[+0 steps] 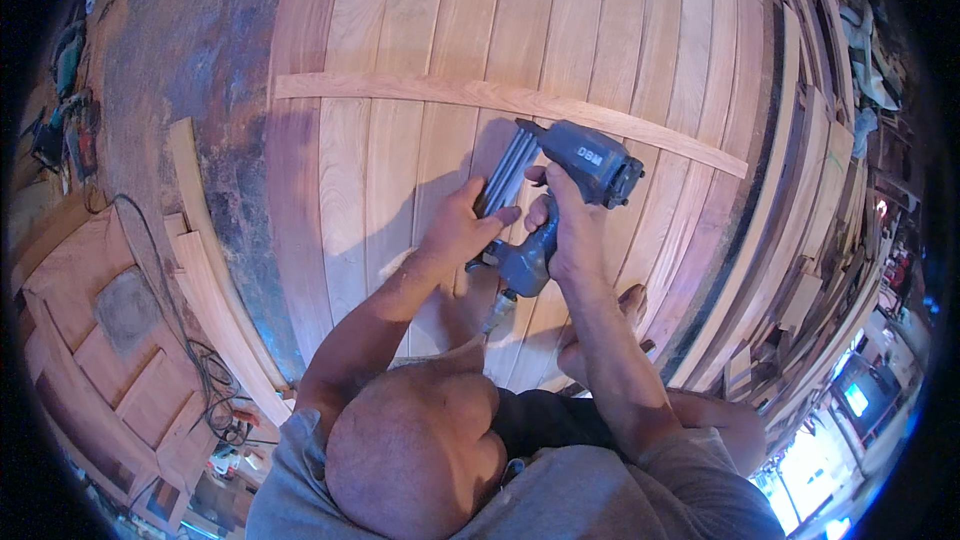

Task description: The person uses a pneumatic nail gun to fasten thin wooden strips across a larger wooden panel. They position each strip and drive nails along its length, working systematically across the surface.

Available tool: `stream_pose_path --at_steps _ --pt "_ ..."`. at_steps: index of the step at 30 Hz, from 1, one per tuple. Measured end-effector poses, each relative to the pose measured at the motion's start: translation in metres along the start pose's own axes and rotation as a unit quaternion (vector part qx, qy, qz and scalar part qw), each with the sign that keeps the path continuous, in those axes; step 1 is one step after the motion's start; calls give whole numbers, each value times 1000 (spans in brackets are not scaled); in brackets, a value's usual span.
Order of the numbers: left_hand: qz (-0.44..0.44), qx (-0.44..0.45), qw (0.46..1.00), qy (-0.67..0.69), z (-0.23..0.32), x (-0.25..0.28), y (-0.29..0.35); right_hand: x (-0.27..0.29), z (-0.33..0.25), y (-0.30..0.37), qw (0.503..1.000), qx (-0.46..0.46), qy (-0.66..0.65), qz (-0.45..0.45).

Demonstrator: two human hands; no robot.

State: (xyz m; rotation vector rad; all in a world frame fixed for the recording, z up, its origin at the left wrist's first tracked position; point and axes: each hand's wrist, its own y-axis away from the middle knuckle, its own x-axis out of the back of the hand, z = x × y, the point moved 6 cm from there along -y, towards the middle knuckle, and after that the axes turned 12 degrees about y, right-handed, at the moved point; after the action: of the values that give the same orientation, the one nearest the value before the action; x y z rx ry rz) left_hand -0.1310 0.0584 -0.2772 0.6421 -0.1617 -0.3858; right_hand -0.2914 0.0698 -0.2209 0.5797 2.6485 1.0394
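Observation:
A dark blue and black nail gun (592, 162) is held over a panel of pale wooden planks (450, 10). My right hand (572, 225) wraps round its handle, with fingers near the trigger. On the gun's left side, my left hand (460, 225) grips the long silver magazine, its thumb across the lower end. The nose of the gun is close to a thin wooden strip (400, 87) that lies across the planks; whether it touches, I cannot tell. An air fitting (497, 308) shows at the base of the handle.
Long timber boards (800, 170) are stacked along the right. Loose wooden strips (215, 285) lie left of the panel, beside a black cable (150, 250) and a framed wooden piece (120, 360). A bare foot (632, 302) rests on the planks near my right forearm.

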Motion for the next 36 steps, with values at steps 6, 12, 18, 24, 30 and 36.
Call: stream_pose_path --at_steps 6,12,18,24,30,36 --pt "36 -34 998 28 -24 31 -1 -39 11 -12 999 -21 -2 -47" --pt "35 -37 998 33 -36 36 -1 -40 21 -14 998 -24 3 -49" --pt "32 19 999 -4 -25 34 2 -41 16 -13 998 -31 36 -34" --pt "69 -48 996 32 -23 59 12 -68 11 -2 997 -17 19 -68" --pt "87 -65 993 39 -44 90 10 -102 20 -10 997 2 29 -77" --pt "86 -66 993 38 -52 93 6 -104 25 -14 996 -20 37 -77"
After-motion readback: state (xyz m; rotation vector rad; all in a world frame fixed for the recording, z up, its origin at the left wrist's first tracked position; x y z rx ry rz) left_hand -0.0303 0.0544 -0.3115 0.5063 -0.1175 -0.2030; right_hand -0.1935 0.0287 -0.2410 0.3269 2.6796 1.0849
